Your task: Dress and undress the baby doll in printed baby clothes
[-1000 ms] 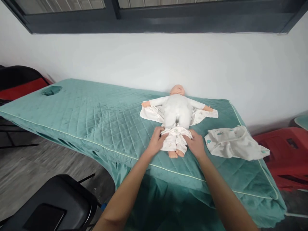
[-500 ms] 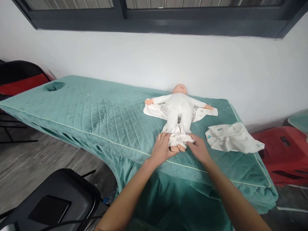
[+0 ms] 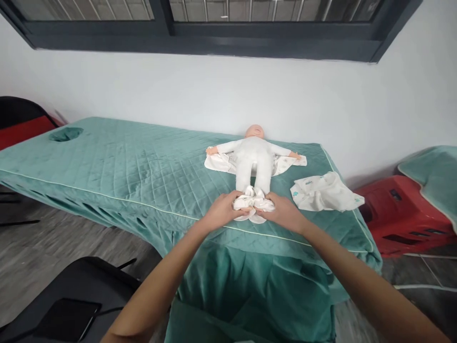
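Pants lower now, between hands

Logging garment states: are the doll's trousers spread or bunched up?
Bunched: the trousers are gathered low on the doll, between left hand and right hand, its white legs uncovered above.

Two hands, one doll and one pair of trousers are shown. One bed, one window and two chairs can also be counted.

Bare hands; forearms bare, apparently slender.
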A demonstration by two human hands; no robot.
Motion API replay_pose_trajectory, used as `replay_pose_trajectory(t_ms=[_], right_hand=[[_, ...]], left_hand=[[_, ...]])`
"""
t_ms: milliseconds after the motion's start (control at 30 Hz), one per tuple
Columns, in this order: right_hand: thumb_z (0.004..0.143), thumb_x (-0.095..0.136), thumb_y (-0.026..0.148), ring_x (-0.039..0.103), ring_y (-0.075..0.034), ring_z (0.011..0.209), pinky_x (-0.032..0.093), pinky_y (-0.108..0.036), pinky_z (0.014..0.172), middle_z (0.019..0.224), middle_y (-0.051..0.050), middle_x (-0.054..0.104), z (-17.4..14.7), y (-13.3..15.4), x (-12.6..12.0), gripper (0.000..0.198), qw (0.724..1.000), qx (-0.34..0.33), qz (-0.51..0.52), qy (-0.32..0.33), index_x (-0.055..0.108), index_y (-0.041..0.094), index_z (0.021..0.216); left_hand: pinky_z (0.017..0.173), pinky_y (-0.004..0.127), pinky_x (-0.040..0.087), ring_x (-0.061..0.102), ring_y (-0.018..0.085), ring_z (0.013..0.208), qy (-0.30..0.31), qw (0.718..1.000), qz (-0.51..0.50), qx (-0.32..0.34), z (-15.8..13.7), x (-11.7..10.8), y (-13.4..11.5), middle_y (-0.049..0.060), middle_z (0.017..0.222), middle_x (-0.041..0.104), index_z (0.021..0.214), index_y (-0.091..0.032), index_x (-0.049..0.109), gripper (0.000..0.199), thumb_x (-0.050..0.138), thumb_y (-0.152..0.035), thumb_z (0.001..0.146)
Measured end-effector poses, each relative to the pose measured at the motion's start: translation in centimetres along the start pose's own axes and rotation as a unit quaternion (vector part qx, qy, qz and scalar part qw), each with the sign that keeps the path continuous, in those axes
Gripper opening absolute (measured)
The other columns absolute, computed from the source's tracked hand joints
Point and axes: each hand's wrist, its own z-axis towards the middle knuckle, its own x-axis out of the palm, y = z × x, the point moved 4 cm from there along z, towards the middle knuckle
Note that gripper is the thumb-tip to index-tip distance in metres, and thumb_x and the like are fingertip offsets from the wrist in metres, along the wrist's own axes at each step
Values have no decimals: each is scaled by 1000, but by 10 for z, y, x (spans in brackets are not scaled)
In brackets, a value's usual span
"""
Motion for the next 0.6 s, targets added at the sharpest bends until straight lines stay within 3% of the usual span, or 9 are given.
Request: replay_pose_trajectory(t_ms=[167, 333, 433, 533, 600], right_hand=[[73, 74, 50, 61, -20, 73, 42, -29, 60, 79, 0, 68, -4, 19, -27, 32, 989, 16, 135, 60, 62, 22, 80], [75, 75, 48, 67, -23, 84, 51, -33, 70, 94, -4, 74, -6, 34, -38, 34, 915, 61, 366, 158, 72, 20, 94], [73, 78, 46, 69, -24, 86, 53, -35, 72, 99, -7, 75, -7, 38, -44, 33, 889, 63, 415, 184, 73, 20, 93], [75, 76, 53, 67, -22, 76, 52, -34, 66, 89, -6, 74, -4, 39, -57, 36, 906, 40, 380, 181, 74, 19, 87], [74, 74, 59, 62, -19, 65, 49, -33, 60, 73, -4, 69, 2, 38, -78, 41, 946, 13, 313, 86, 73, 19, 76]], left_hand=[[79, 30, 49, 65, 22, 92, 80, 988, -128, -26, -4, -23, -24, 1, 106, 69, 110, -23, 64, 45, 74, -51, 77], [71, 29, 51, 65, 20, 89, 112, 970, -208, -59, -2, -37, -36, 3, 102, 67, 105, -22, 62, 43, 76, -50, 75], [69, 29, 53, 66, 20, 88, 143, 962, -229, -48, -4, -42, -42, 4, 101, 67, 107, -22, 63, 42, 73, -51, 78], [70, 29, 54, 67, 20, 87, 170, 963, -210, -17, -2, -55, -50, 6, 102, 68, 110, -23, 64, 41, 68, -51, 81], [68, 29, 54, 66, 19, 83, 168, 972, -162, 2, 3, -73, -57, 6, 99, 68, 109, -23, 66, 42, 70, -53, 79]])
